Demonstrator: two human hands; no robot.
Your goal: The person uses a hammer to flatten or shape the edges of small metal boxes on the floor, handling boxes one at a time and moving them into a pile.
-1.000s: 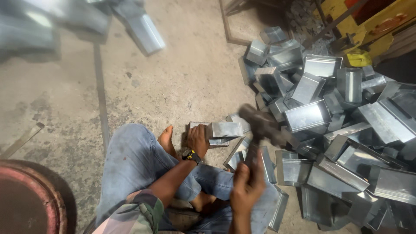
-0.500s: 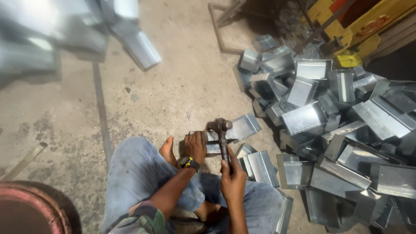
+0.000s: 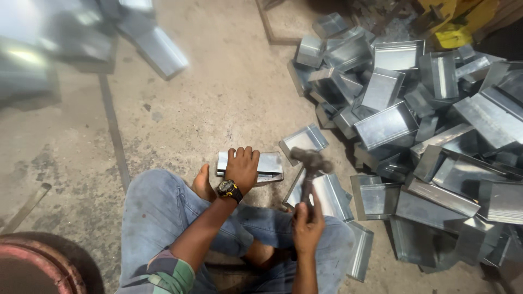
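Note:
I sit on the concrete floor in blue jeans. My left hand (image 3: 242, 166), with a black and yellow wristwatch, presses flat on a folded sheet-metal piece (image 3: 271, 163) lying in front of my bare foot (image 3: 202, 184). My right hand (image 3: 308, 227) grips the handle of a hammer (image 3: 310, 159), whose blurred head is raised just right of that piece. Another sheet-metal tray (image 3: 304, 140) lies just beyond the hammer head.
A large heap of folded sheet-metal trays (image 3: 414, 114) fills the right side. More metal pieces (image 3: 158, 49) lie blurred at the upper left. A round rusty red rim (image 3: 38, 267) sits at the bottom left. Yellow equipment (image 3: 457, 22) stands at the top right.
The hammer swung down onto the metal piece half a second ago and is now lifted again to the right. My left hand stayed on the piece.

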